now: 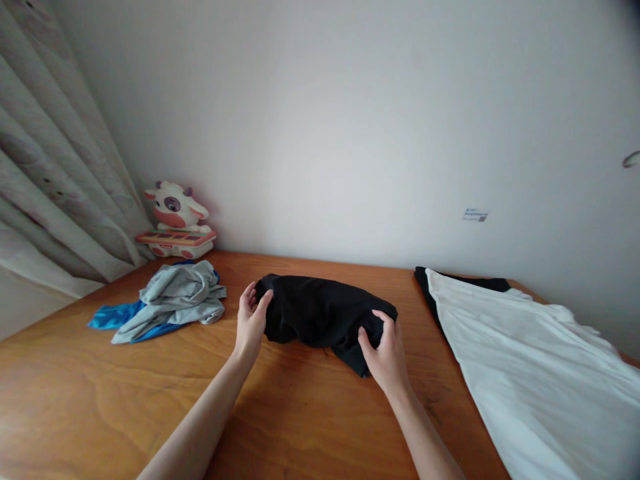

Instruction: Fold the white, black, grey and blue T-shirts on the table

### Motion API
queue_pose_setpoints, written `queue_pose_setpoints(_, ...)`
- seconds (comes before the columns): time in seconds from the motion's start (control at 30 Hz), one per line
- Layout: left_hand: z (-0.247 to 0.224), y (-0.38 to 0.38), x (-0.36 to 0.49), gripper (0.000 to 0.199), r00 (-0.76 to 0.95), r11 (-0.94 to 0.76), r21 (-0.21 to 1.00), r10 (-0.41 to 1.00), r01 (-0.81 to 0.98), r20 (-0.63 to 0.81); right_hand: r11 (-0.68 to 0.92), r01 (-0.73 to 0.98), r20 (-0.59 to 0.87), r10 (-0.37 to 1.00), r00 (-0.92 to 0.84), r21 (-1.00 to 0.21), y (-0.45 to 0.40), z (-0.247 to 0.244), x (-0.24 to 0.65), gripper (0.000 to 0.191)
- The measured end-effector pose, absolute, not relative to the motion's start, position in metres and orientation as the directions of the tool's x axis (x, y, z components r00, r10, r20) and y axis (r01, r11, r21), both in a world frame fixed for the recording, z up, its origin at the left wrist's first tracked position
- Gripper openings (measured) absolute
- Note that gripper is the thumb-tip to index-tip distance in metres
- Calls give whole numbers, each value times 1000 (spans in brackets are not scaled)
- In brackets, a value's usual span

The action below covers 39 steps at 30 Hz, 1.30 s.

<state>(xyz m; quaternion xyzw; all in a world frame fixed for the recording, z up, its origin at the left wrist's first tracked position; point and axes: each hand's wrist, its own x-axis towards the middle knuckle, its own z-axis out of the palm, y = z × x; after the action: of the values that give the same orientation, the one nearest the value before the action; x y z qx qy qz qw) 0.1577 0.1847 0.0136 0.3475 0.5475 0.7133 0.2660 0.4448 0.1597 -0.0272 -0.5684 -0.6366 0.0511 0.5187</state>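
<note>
A bunched piece of black cloth (320, 310), its kind of garment not clear, is held up between my two hands over the wooden table. My left hand (253, 319) grips its left end, thumb in front and fingers partly behind. At the right end, my right hand (384, 347) pinches the fabric between thumb and fingers. The lower edge hangs in folds, with a corner drooping near the right hand. Whether any of it rests on the tabletop I cannot tell.
Grey and blue clothes (183, 297) lie crumpled on the left of the table (280, 427). Behind them stands a cow-shaped toy keyboard (176, 223) beside a curtain (55, 173). White cloth (530, 360) is spread over black fabric (463, 280) on the right. A wall closes off the back.
</note>
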Motion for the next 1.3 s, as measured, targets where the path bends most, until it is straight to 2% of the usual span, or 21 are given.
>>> queue_pose_setpoints(0.07,9,184,159,58,-636,-232,952,708,201,307,327,649,582,782,222,-687,162,-33,445,54)
queue_pose_setpoints(0.13,7,179,165,56,-559,-223,878,698,424,447,311,627,558,793,243,-715,163,-35,445,62)
queue_pose_setpoints(0.2,6,172,173,55,-449,-219,802,733,556,512,290,603,522,815,252,-744,162,-33,444,66)
queue_pose_setpoints(0.27,5,166,181,59,-337,-229,772,800,593,497,294,574,493,840,226,-764,159,-27,442,64)
queue_pose_setpoints(0.37,0,159,191,74,-138,-276,709,874,649,466,381,530,510,853,116,-758,152,-14,439,42)
queue_pose_setpoints(0.43,-5,157,193,79,-35,-299,631,887,716,460,431,519,547,832,87,-738,148,-7,438,37)
queue_pose_setpoints(0.57,-12,159,191,54,57,-332,547,888,768,457,438,541,602,780,167,-718,146,-2,439,39)
queue_pose_setpoints(0.67,-12,162,187,36,56,-375,624,882,686,468,391,502,569,777,269,-771,151,-8,446,40)
queue_pose_setpoints(0.77,-7,166,185,25,-44,-373,793,893,481,447,311,445,485,798,357,-839,161,-18,453,51)
queue_pose_setpoints(0.83,-3,169,186,29,-176,-327,908,909,261,378,262,467,464,794,393,-844,168,-26,456,63)
queue_pose_setpoints(0.9,1,172,188,37,-289,-267,963,925,-30,248,226,558,488,786,380,-799,171,-34,455,74)
queue_pose_setpoints(1.0,7,173,189,41,-316,-184,898,947,-399,54,210,687,511,817,268,-696,169,-43,449,82)
queue_pose_setpoints(1.07,10,172,190,38,-283,-124,850,959,-512,-31,233,727,499,849,172,-646,165,-46,445,76)
queue_pose_setpoints(1.13,12,170,190,34,-254,-63,829,962,-555,-97,273,739,474,878,72,-617,161,-44,443,58)
queue_pose_setpoints(1.23,13,167,194,35,-223,-5,832,964,-554,-143,323,705,397,916,-64,-632,157,-36,443,28)
queue_pose_setpoints(1.3,13,165,197,38,-223,-11,870,968,-493,-114,341,677,373,922,-104,-653,156,-31,443,16)
